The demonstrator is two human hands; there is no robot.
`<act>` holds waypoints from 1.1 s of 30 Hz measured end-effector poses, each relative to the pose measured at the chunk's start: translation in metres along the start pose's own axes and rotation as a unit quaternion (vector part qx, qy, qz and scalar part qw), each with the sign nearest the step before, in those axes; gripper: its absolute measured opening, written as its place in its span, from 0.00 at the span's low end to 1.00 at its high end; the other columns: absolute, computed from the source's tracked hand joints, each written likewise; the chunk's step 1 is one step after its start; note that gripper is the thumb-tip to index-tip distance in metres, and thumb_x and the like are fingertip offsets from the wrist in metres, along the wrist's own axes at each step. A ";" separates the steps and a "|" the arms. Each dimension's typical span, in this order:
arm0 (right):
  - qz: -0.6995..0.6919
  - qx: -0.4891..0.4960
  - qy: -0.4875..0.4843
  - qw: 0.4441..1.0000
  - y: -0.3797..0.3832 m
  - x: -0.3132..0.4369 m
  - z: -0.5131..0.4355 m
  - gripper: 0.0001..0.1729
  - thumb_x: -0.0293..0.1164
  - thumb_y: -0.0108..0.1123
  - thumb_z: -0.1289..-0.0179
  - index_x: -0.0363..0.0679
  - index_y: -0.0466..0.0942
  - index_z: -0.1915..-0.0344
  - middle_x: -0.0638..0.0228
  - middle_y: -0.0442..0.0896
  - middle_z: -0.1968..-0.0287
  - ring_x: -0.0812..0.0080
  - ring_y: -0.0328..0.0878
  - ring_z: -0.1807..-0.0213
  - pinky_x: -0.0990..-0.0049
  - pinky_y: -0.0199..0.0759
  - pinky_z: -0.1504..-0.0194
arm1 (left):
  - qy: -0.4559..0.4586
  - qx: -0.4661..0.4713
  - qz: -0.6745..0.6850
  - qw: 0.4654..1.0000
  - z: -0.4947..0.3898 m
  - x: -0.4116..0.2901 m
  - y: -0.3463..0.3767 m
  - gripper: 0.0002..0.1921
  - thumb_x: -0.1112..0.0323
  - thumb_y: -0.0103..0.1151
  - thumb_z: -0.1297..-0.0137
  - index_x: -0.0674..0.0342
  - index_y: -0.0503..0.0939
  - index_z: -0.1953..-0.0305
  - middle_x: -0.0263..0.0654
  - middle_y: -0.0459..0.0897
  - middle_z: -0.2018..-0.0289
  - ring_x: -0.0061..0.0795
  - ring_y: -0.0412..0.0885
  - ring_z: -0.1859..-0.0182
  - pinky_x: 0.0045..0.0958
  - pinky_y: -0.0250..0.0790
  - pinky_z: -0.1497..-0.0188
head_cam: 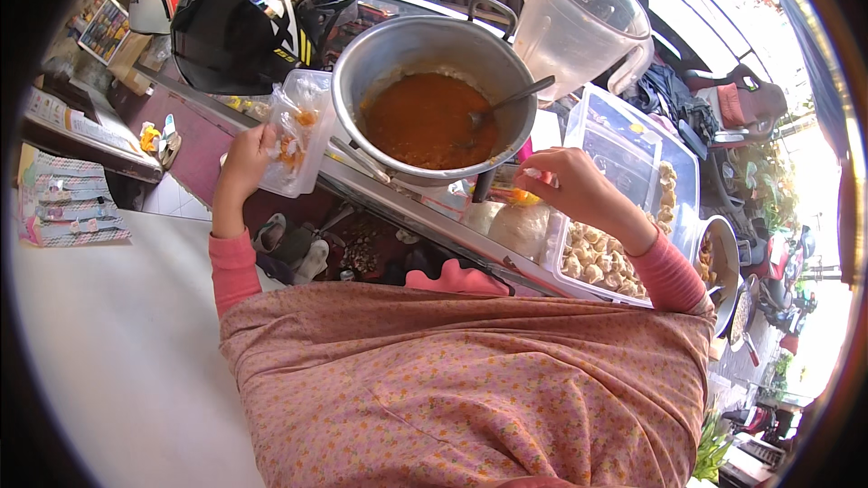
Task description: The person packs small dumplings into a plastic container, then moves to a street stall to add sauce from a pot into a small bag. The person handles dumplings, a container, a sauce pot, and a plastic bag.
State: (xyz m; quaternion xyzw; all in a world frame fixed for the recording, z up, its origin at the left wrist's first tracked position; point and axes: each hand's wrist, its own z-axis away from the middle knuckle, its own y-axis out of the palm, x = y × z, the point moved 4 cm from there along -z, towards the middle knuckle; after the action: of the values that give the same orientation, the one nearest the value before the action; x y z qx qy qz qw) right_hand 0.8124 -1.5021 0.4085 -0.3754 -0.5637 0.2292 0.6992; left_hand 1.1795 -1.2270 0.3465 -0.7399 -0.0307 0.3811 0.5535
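Observation:
My left hand [243, 161] is at the left side of a clear plastic box [313, 152], its fingers curled against small clear plastic bags [293, 129] with orange contents. Whether it grips a bag or the box rim, I cannot tell. To the right, my right hand [576, 183] hovers with bent fingers near the pot, by a yellow-and-red packet [515, 195]. Something small and pale shows at its fingertips, too blurred to name. Between my hands stands a large aluminium pot [434, 46] of orange-brown sauce [427, 118]. A metal spoon or ladle [522, 91] leans in it.
Behind the pot are a clear plastic pitcher [576, 20] and a black helmet [234, 27]. A lidded plastic box [678, 142] holds many dumplings [597, 257] at the right. Another pot [729, 251] is beyond it. The counter's metal edge [407, 234] runs diagonally.

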 end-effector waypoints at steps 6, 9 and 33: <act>-0.041 0.023 -0.071 0.996 -0.002 0.011 0.010 0.07 0.25 0.63 0.40 0.40 0.84 0.62 0.61 0.86 0.68 0.65 0.82 0.71 0.68 0.75 0.66 | 0.031 0.017 0.052 0.998 -0.037 -0.003 0.006 0.21 0.56 0.43 0.25 0.72 0.77 0.58 0.51 0.82 0.70 0.41 0.80 0.67 0.36 0.69 0.61; -0.039 0.021 -0.064 0.997 -0.008 0.012 0.016 0.07 0.24 0.63 0.41 0.40 0.84 0.62 0.62 0.86 0.67 0.66 0.82 0.71 0.69 0.75 0.66 | -0.030 0.005 0.096 0.995 -0.040 0.006 0.005 0.22 0.54 0.44 0.25 0.71 0.78 0.55 0.40 0.84 0.66 0.27 0.78 0.64 0.33 0.68 0.58; 0.037 -0.070 -0.065 0.995 -0.003 0.042 0.027 0.09 0.23 0.63 0.41 0.36 0.81 0.59 0.57 0.84 0.59 0.56 0.81 0.58 0.66 0.76 0.58 | 0.045 -0.016 0.546 0.836 0.135 -0.169 0.106 0.05 0.79 0.59 0.38 0.67 0.78 0.61 0.37 0.78 0.62 0.19 0.78 0.63 0.19 0.72 0.63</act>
State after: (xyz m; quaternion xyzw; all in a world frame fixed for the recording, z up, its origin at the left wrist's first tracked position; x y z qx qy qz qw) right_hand 0.7967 -1.4656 0.4388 -0.4279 -0.6085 0.2389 0.6242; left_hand 0.9389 -1.2393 0.3338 -0.6619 0.3973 0.5869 0.2440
